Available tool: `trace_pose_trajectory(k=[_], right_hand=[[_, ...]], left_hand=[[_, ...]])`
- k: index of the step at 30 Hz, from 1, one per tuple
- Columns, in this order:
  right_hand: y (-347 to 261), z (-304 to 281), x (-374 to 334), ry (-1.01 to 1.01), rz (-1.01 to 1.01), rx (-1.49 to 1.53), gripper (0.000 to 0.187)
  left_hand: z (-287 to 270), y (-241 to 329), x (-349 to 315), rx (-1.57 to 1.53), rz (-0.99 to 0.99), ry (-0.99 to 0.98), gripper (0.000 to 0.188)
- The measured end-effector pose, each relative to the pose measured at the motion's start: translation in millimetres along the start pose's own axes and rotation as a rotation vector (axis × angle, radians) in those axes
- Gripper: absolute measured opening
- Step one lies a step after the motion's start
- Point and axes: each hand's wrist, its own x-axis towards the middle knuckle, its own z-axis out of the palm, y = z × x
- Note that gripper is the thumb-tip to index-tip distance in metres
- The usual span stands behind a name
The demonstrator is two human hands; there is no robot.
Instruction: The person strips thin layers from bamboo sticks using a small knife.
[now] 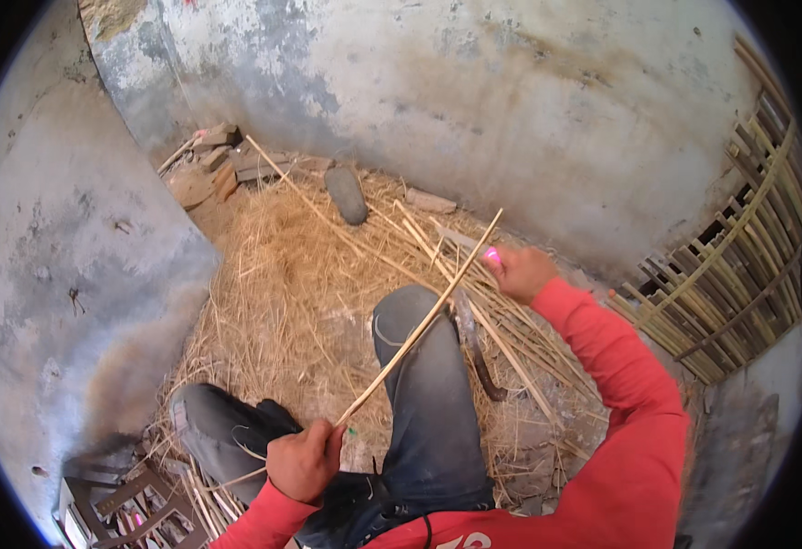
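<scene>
My left hand [305, 462] is closed around the lower part of a long, thin bamboo strip [401, 355]. The strip slants up to the right across my raised knee, its far end free in the air. In my right hand [522, 272] is a knife with a bright pink handle [492, 255]; its pale blade [456, 236] points up to the left, close to the strip's upper end. Whether blade and strip touch, I cannot tell. Beside my knee a curved, dark tool [479, 357] lies on the ground, partly hidden by my leg.
Straw-like shavings [273, 274] cover the floor. Several long strips [520, 340] lie to the right of my knee. A rounded grey stone [346, 194] and broken bricks [220, 151] sit by the far wall. At right leans a bamboo-slat panel [739, 265]; a dark frame [145, 503] stands lower left.
</scene>
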Motion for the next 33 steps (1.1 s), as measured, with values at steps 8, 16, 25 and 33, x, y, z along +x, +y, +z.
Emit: trace_pose_trajectory(k=[8,16,25,33], right_hand=[[3.7,-0.4,16.3,-0.605,0.414,1.188,0.041],[3.0,-17.4,13.6,-0.791,0.673,1.406,0.039],[-20.5,-7.2,1.1,-0.137,0.109,0.293,0.042],[-5.6,-18.9,5.1,-0.861,0.701,1.33,0.042]], left_hand=[[-2.2,-5.8,-6.1,0.019,-0.011,0.025,0.023],[-18.2,-11.2,12.0,0.04,0.019,-0.116,0.026],[-19.2,-1.3,15.0,0.026,0.048,-0.1,0.025],[-21.8,-13.7,1.4,0.032,0.018,-0.022,0.022]])
